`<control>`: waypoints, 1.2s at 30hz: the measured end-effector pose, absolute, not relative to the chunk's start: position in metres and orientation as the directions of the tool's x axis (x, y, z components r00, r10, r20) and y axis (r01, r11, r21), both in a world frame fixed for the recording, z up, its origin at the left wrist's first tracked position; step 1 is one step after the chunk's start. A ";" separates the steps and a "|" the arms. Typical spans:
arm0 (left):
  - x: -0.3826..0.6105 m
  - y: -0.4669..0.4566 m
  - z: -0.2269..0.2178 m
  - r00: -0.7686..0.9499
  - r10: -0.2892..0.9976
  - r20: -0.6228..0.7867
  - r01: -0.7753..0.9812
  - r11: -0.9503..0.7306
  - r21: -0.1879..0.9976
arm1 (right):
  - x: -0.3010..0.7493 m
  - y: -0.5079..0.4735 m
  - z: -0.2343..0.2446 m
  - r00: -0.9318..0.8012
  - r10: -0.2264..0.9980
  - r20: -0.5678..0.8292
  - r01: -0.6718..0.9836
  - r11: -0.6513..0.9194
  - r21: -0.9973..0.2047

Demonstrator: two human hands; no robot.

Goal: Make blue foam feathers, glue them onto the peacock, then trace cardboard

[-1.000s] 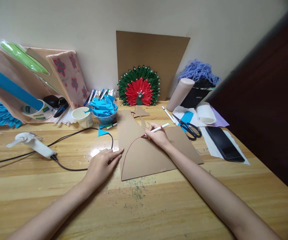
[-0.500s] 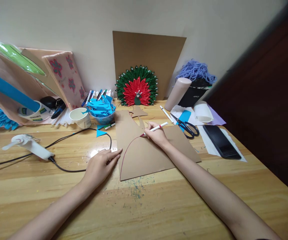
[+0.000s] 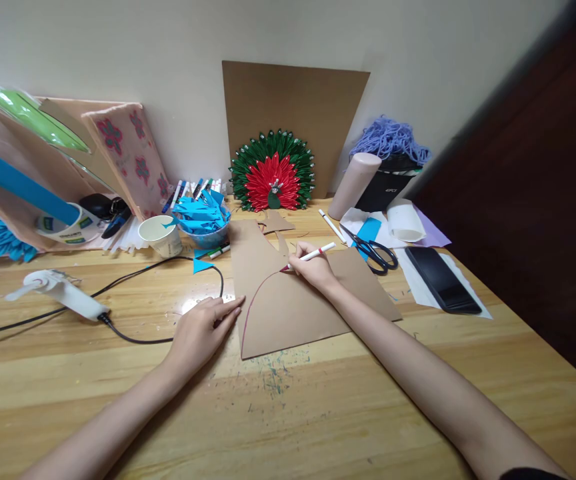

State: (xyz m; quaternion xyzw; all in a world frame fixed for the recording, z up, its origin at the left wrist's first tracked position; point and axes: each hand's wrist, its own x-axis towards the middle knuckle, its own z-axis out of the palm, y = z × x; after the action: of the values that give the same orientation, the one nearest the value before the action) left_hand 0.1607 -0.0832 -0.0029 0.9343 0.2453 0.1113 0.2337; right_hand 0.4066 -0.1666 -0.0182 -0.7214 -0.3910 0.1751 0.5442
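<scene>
A brown cardboard sheet [image 3: 288, 313] lies flat on the wooden table, its far edge cut unevenly. My right hand [image 3: 313, 267] grips a white marker [image 3: 321, 251] with a red band, its tip on the cardboard. From the near left corner of the sheet, a dark red curved line [image 3: 253, 300] rises to that tip. My left hand [image 3: 205, 327] rests at the sheet's left edge, index finger stretched out onto the cardboard and the other fingers loosely bent, holding nothing.
Left are a white glue gun [image 3: 65, 297] with a black cord, a paper cup [image 3: 160, 237] and a bowl of blue strips [image 3: 202, 230]. Behind stands a red and green peacock craft [image 3: 274, 177]. Scissors [image 3: 375, 253], a phone [image 3: 441, 280] and a tumbler [image 3: 355, 187] are right.
Both hands hold nearly the same place, and the marker tip stays at the end of the curve. The whole view has shifted very slightly.
</scene>
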 end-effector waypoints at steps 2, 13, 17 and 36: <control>0.161 -0.083 -0.003 0.857 0.507 0.091 0.407 -0.774 0.486 | 0.405 -0.167 -0.018 0.583 0.800 0.140 0.335 -0.079 -0.939; 0.161 -0.084 -0.001 0.862 0.499 0.094 0.403 -0.785 0.471 | 0.408 -0.165 -0.022 0.596 0.789 0.152 0.319 -0.059 -0.946; 0.161 -0.083 -0.001 0.857 0.507 0.095 0.410 -0.781 0.471 | 0.409 -0.165 -0.024 0.621 0.769 0.152 0.325 -0.077 -0.943; 0.161 -0.083 -0.002 0.854 0.515 0.069 0.424 -0.767 0.483 | 0.413 -0.163 -0.024 0.676 0.715 0.181 0.352 -0.097 -0.931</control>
State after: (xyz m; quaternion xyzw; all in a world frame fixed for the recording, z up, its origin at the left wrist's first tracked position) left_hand 0.1610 -0.0831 -0.0024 0.9346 0.2511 0.0991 0.2315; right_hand 0.4130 -0.1634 -0.0236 -0.7226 -0.3690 0.1614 0.5618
